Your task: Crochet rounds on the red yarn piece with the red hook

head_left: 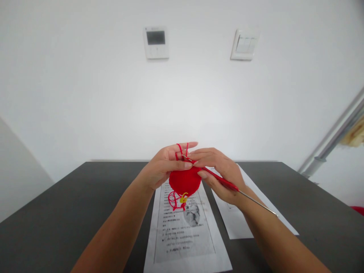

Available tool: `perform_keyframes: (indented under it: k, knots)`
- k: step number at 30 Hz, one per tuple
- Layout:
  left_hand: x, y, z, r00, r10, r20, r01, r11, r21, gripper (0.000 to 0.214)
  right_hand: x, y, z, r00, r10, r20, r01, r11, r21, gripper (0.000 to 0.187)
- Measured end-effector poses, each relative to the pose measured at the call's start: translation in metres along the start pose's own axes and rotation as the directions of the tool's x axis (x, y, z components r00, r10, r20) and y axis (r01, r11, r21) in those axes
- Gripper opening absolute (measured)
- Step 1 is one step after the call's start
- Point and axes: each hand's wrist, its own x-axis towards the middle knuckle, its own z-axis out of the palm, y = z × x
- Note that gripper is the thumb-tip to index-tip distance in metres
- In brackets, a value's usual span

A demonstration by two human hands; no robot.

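Note:
A round piece of red crochet work (185,182) hangs between my hands above the table. My left hand (170,161) pinches its upper edge with the thumb, and red yarn (179,147) loops over the raised forefinger. My right hand (222,170) is closed on a crochet hook (220,179) with a red grip and metal ends. The hook's tip lies at the work's top edge, close to the left fingers; its long shaft points down to the right. Below the work dangle a tangle of red yarn (172,201) and a yellow stitch marker (183,198).
A printed sheet (182,242) with a picture lies on the dark table (113,204) below my hands. Another sheet (239,227) lies partly under my right forearm. A white wall behind carries a panel with a screen (156,42) and a light switch (244,44).

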Motion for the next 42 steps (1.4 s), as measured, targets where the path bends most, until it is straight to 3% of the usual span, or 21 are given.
perform_keyframes:
  k: [11,22,38,42]
  knots:
    - [-0.0009,0.0015,-0.0033,0.995,0.019,0.095,-0.017,1.0,-0.021,0.057,-0.0008,0.0015,-0.0028,0.992,0.124,-0.008,-0.119,0.966,0.231,0.016]
    - [-0.005,0.0049,-0.002,0.985,0.036,0.167,-0.033,0.999,-0.025,0.053,-0.005,0.0056,-0.0054,0.974,0.225,0.008,-0.199,0.843,0.5,0.017]
    - [-0.0031,0.0038,-0.0096,0.943,0.073,0.326,-0.05,0.996,-0.08,0.057,-0.0076,0.0056,-0.0063,0.956,0.29,0.045,-0.237,0.674,0.7,0.016]
    - [-0.0052,0.0041,-0.0068,0.955,0.066,0.29,-0.042,0.995,-0.089,0.059,-0.0076,0.005,-0.0059,0.958,0.284,0.039,-0.228,0.672,0.704,0.017]
